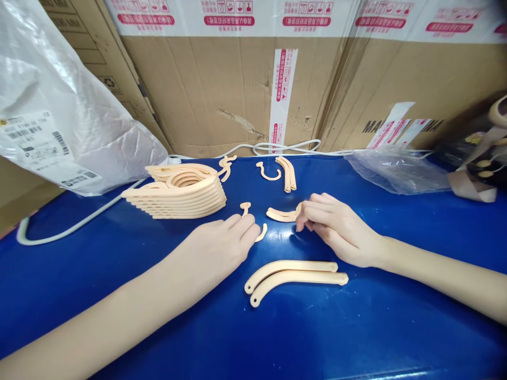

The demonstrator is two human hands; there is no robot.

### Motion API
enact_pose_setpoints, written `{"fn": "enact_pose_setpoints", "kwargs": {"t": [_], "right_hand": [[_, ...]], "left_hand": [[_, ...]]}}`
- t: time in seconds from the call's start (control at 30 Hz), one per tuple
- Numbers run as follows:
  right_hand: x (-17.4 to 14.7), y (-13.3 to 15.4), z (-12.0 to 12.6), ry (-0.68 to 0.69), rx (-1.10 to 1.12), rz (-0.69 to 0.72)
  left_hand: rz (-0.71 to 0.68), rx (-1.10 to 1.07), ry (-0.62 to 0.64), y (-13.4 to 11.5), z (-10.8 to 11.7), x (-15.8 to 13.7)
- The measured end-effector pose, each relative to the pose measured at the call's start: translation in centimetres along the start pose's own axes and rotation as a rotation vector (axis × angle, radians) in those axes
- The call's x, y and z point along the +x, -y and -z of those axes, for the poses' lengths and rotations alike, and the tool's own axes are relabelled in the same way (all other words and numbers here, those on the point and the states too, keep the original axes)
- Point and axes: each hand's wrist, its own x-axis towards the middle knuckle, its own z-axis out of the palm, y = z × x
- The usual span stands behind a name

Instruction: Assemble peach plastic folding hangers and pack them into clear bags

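Note:
My left hand [226,244] is closed over a beige plastic hook [245,207]. The hook's flat head and curved tip [262,232] show past the fingers, while its middle is hidden. My right hand [341,228] pinches the right end of a pair of curved hanger arms [282,215], laid one against the other; the fingers cover that end. Nearer to me, two longer-looking curved hanger arms [297,274] lie side by side on the blue tabletop [301,338], each with a hole at its left end.
Left of centre stands a stack of beige hanger pieces [178,195]. Behind lie loose hooks [225,168], a single hook [271,176] and another pair of arms [287,174]. A white cable [75,232], a white plastic bag [79,116], clear film [396,171] and cardboard boxes [222,89] border the table.

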Motion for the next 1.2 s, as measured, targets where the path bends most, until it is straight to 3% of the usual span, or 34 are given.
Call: {"fn": "enact_pose_setpoints", "kwargs": {"t": [0.13,0.37,0.7,0.87,1.0,1.2], "right_hand": [[0.0,0.0,0.1,0.007,0.009,0.003],[-0.1,0.0,0.2,-0.009,0.074,0.062],[-0.1,-0.2,-0.1,0.006,0.039,0.046],[0.0,0.2,-0.3,-0.061,-0.139,0.045],[0.3,0.9,-0.3,-0.131,-0.325,0.134],[0.5,1.9,0.4,-0.217,-0.655,0.274]], "left_hand": [[0.012,0.011,0.008,-0.2,-0.8,-0.4],[0.063,-0.06,-0.082,-0.1,-0.8,-0.3],[0.087,-0.199,-0.055,0.0,-0.4,-0.1],[0.065,-0.283,-0.093,-0.4,0.5,0.1],[-0.034,-0.368,-0.169,-1.4,1.3,0.3],[-0.149,-0.327,-0.298,-2.6,2.3,0.6]]}}
